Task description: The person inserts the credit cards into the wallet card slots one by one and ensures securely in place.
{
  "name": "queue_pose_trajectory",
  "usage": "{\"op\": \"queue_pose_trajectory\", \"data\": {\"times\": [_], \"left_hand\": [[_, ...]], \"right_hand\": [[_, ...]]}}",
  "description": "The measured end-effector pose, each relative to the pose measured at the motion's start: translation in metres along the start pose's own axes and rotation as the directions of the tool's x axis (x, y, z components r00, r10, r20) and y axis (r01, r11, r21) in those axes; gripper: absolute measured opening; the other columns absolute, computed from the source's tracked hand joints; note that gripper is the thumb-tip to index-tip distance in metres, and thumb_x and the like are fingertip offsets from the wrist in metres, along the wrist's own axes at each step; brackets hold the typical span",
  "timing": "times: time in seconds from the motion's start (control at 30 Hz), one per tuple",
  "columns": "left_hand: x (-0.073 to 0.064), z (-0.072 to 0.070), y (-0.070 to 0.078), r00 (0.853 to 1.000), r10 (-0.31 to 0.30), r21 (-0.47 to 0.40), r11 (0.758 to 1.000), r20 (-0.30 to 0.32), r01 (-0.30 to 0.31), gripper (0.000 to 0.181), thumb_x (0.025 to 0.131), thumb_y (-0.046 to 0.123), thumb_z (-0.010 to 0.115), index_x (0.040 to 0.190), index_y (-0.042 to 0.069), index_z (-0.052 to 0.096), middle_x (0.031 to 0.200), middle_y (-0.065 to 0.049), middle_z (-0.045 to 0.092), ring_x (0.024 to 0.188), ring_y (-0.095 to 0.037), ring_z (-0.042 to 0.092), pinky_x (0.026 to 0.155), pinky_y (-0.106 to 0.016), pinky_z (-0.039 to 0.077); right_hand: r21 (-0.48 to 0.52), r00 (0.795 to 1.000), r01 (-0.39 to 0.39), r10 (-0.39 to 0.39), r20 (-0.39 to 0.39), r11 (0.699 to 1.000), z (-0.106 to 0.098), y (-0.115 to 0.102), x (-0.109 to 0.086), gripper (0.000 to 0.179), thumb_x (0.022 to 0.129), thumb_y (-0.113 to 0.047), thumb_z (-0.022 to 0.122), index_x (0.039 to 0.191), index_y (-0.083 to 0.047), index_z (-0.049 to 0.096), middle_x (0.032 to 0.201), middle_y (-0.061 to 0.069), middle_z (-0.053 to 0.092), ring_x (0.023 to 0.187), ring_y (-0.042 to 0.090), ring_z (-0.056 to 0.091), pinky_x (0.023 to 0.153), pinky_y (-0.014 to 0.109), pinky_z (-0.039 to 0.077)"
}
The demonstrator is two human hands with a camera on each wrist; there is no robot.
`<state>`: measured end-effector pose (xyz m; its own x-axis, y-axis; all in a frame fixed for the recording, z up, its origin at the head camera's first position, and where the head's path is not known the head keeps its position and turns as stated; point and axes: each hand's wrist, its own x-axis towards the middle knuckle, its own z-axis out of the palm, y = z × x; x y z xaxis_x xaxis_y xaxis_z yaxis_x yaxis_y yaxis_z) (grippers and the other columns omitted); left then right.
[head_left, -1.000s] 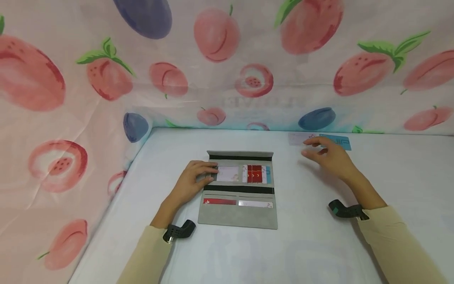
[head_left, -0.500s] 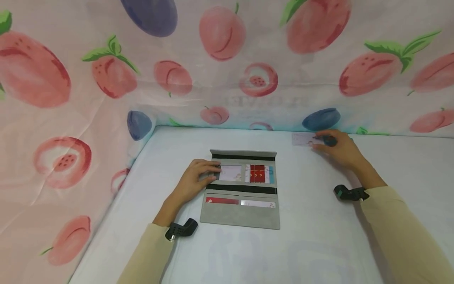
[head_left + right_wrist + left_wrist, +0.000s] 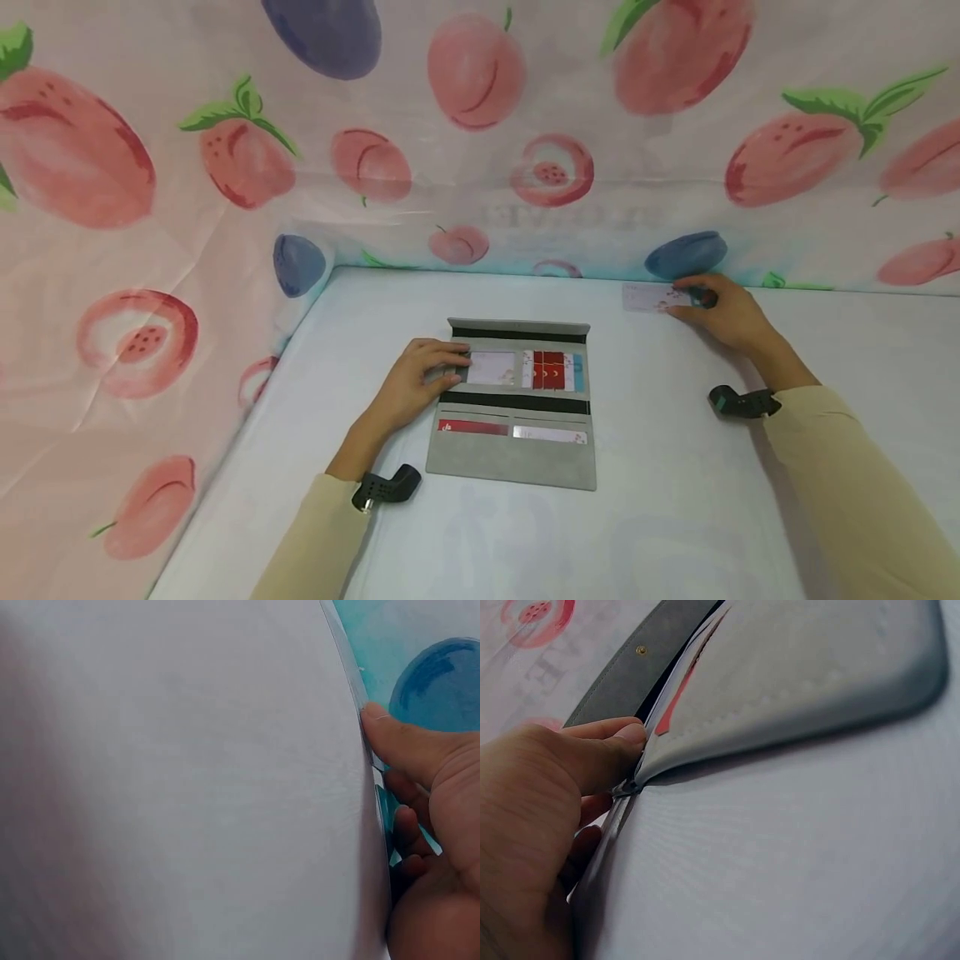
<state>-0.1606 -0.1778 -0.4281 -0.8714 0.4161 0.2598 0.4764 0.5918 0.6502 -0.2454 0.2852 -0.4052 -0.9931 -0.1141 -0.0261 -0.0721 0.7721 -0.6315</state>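
A grey wallet [image 3: 510,465] lies unfolded on the white table, with cards in its slots. My left hand [image 3: 414,372] rests on its left edge, extended fingers by a pale card [image 3: 491,367] in a pocket. In the left wrist view the thumb [image 3: 626,739] presses at the wallet's edge beside a red card [image 3: 676,701]. At the back right, my right hand [image 3: 723,312] pinches a pale pink flowered card [image 3: 647,297] between thumb and fingers across its long edges, low at the table. A blue card beside it is mostly hidden by this hand.
More cards, one red patterned [image 3: 549,370] and one red [image 3: 472,427], sit in the wallet. A fruit-printed cloth [image 3: 465,167] rises behind and on the left. Black wrist cameras [image 3: 386,487] sit at both cuffs.
My right hand has reached back and right onto the pale card, covering most of the blue card that showed before. My left hand stays on the wallet; the view has shifted slightly.
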Motion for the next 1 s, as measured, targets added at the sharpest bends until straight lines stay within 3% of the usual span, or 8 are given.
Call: {"op": "queue_pose_trajectory", "data": {"times": [0.4, 0.73, 1.0], "left_hand": [[0.001, -0.001, 0.002, 1.0, -0.002, 0.001, 1.0, -0.006, 0.002, 0.026, 0.088, 0.012, 0.07, 0.113, 0.016, 0.071, 0.129, 0.006, 0.059, 0.121, -0.016, 0.042, 0.102, -0.042, 0.034], [-0.001, 0.0, 0.001, 1.0, -0.021, 0.009, 1.0, 0.01, 0.021, 0.026, 0.088, 0.014, 0.07, 0.113, 0.016, 0.071, 0.13, 0.007, 0.058, 0.122, -0.016, 0.042, 0.103, -0.042, 0.033], [0.0, -0.001, 0.003, 1.0, -0.002, 0.011, 1.0, -0.002, 0.002, 0.026, 0.087, 0.013, 0.071, 0.113, 0.015, 0.071, 0.13, 0.004, 0.059, 0.121, -0.018, 0.043, 0.102, -0.043, 0.034]], "right_hand": [[-0.016, 0.999, 0.024, -0.023, 0.047, 1.0, -0.003, -0.008, 0.001, 0.057, 0.089, -0.035, 0.068, 0.132, -0.003, 0.052, 0.131, 0.023, 0.041, 0.106, 0.039, 0.04, 0.086, 0.054, 0.036], [-0.037, 0.989, 0.098, -0.102, -0.11, 0.994, 0.005, -0.007, -0.004, 0.05, 0.085, -0.017, 0.074, 0.126, 0.004, 0.055, 0.116, 0.027, 0.043, 0.094, 0.038, 0.045, 0.075, 0.047, 0.038], [-0.024, 0.98, 0.054, -0.057, -0.192, 0.998, 0.001, -0.015, -0.018, 0.034, 0.093, -0.019, 0.063, 0.125, -0.008, 0.06, 0.105, 0.02, 0.059, 0.09, 0.034, 0.055, 0.067, 0.04, 0.043]]}}
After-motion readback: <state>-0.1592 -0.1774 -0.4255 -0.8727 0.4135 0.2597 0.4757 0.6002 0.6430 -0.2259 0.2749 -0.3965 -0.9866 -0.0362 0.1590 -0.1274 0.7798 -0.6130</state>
